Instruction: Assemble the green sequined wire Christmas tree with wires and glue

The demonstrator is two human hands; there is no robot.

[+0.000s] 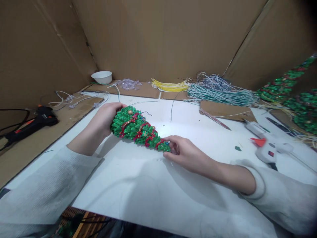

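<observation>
A small green tinsel Christmas tree (pixel 138 130) lies tilted on its side above the white board, its wide base to the left and its tip to the right. Red garland, a gold ball and tiny ornaments decorate it. My left hand (pixel 107 118) is wrapped round the base, with most of its fingers hidden behind the tree. At the narrow tip, my right hand (pixel 179 150) pinches the tree between thumb and fingers. Something clear and pinkish (pixel 175 149) shows inside the right hand's curled fingers, too small to make out.
Yellow (pixel 170 86) and green wire bundles (pixel 220 94) lie along the back, beside clear plastic pieces (pixel 129 84) and a white bowl (pixel 102 77). A black glue gun (pixel 37 122) is at left; a white glue gun (pixel 266 150) and more tinsel trees (pixel 284 84) are at right.
</observation>
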